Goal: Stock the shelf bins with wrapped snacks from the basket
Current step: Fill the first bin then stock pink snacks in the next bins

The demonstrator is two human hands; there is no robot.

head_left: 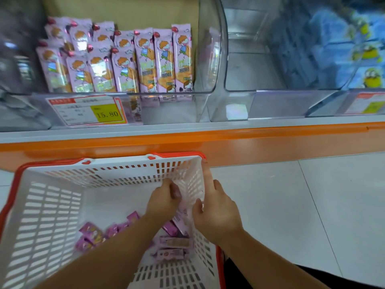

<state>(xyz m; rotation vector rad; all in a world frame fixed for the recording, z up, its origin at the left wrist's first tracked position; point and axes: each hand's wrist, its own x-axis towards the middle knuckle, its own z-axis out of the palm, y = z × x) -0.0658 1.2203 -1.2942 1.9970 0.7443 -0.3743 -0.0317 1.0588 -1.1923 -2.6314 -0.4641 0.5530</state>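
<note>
A white slotted basket with a red rim sits below the shelf. Several pink wrapped snacks lie on its bottom, towards the near right. My left hand is inside the basket at its right side, fingers curled round a pink snack pack that stands against the wall. My right hand grips the basket's right wall, thumb inside and fingers outside. On the shelf above, a clear bin holds upright rows of the same pink packs.
A clear bin with nothing in it stands right of the pink one. Further right is a bin of blue cartoon packs. A price tag reading 15.80 hangs on the left bin's front. An orange shelf edge runs across; white floor tiles lie to the right.
</note>
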